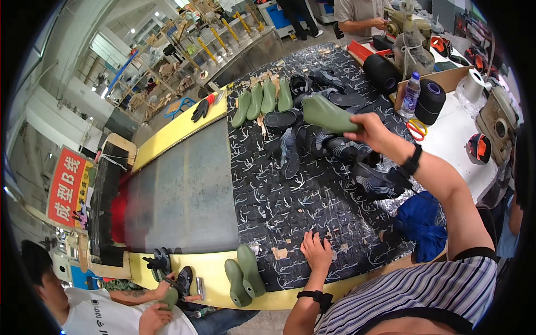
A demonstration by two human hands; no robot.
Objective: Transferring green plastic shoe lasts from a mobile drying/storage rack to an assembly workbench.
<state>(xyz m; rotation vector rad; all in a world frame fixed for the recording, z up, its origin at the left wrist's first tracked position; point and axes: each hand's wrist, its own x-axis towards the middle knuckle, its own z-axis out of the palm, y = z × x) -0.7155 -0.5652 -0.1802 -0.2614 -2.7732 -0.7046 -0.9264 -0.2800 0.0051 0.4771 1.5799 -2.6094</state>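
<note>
A green shoe last (329,114) is raised over the far part of the patterned black table mat (268,223), its narrow end gripped by my right hand (367,132). Beneath it lies a pile of dark grey shoes (340,146), partly hidden by the last. My left hand (316,252) rests on the mat near its front, fingers apart and holding nothing. Several more green lasts (268,96) form a row at the far edge, beside a shoe (282,118) lying on its side. Two other green lasts (250,271) stand together at the near left.
Left of the mat runs a grey conveyor belt (178,192) between yellow ledges. There a co-worker (131,312) holds a green last. At right are a bottle (411,95), black thread cones (430,103), scissors (416,129), a sewing machine (498,120) and blue cloth (420,223).
</note>
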